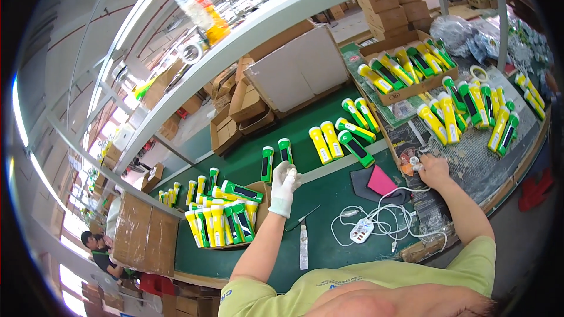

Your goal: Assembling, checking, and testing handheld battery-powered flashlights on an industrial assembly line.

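My left hand (283, 191), in a white glove, is closed at the lower end of a green flashlight (285, 149) with a dark panel; the fingers hide that end. Just left of it lies another green flashlight (267, 164). My bare right hand (435, 171) is out to the right, its fingers bent together at a round orange and clear disc (408, 161) on the worn board. What those fingertips hold is too small to tell. Several yellow and green flashlights (326, 141) lie on the green bench between and beyond my hands.
Flashlights fill a carton (262, 191) at left and another carton (385, 97) at the back right; more lie on the board (470, 167). A white power strip (362, 230) with tangled cables, a pink cloth (382, 182) and a screwdriver-like tool (302, 218) lie near me. A shelf rail (258, 26) crosses overhead.
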### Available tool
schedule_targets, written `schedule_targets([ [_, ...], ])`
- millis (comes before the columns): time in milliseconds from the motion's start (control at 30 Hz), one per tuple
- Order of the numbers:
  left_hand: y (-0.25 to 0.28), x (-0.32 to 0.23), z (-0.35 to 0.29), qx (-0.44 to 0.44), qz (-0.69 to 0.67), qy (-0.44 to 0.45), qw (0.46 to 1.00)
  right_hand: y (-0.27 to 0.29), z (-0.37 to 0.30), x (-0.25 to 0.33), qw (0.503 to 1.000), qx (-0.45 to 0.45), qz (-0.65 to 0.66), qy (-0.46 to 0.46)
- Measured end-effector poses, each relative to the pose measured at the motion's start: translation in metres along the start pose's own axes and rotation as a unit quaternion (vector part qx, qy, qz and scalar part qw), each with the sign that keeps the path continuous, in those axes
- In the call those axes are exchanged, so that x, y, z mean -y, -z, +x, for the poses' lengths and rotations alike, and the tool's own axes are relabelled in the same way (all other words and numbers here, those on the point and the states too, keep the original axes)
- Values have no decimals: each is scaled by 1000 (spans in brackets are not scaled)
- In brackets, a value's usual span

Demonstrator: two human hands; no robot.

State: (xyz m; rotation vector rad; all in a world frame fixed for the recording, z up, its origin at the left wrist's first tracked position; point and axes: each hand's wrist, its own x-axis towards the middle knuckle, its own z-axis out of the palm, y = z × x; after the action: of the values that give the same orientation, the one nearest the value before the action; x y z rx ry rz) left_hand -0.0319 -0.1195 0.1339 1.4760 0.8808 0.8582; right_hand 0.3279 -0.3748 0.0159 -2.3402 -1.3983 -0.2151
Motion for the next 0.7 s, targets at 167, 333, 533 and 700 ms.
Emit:
schedule_targets([
  [167,17,-18,6,12,-2,-58,998,-12,-13,-1,999,-44,25,-17],
  [333,31,-14,19,42,0,-59,997,-12,-14,1,999,-43,-5,-30],
  [533,48,64,99,37,510,-30,859,-16,-5,8,997,-68,-26,-40],
  [700,40,103,162,-34,567,105,816,-26,-8,12,994,-71,-48,-69],
])
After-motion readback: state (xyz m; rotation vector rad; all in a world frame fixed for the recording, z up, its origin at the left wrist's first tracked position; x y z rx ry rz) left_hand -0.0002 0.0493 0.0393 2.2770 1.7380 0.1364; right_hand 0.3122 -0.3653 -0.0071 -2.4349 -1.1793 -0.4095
